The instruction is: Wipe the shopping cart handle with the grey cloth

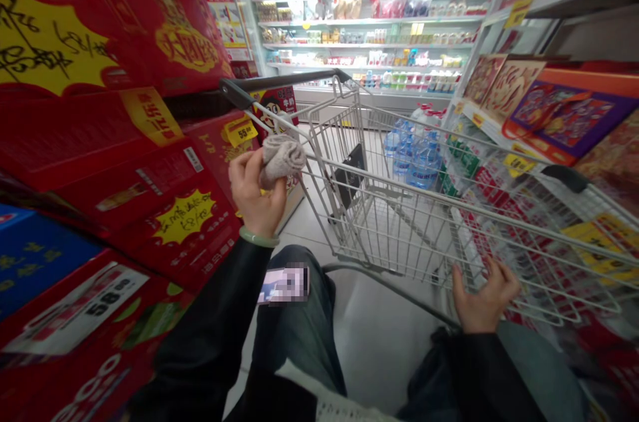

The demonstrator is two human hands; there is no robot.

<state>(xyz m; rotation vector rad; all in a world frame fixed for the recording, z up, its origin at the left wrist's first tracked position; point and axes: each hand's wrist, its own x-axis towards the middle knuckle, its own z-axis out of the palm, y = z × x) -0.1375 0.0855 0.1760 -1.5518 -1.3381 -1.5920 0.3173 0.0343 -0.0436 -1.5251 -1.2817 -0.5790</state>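
Note:
My left hand [255, 192] is closed around a bunched grey cloth [280, 157], pressing it against the upper side rail of a metal shopping cart [399, 222] near its dark handle [279, 80]. A pale green bangle sits on that wrist. My right hand [483, 295] grips the wires at the cart's lower rim. The cart is tipped sideways in front of me and its basket holds nothing that I can see. My knees in jeans show below, with a phone [282, 284] resting on my left thigh.
Red gift boxes [124, 162] with yellow price tags are stacked close on the left. Shelves of boxed goods [549, 109] line the right. Large water bottles [417, 152] stand on the floor beyond the cart, and a lit refrigerated shelf [369, 29] fills the aisle's far end.

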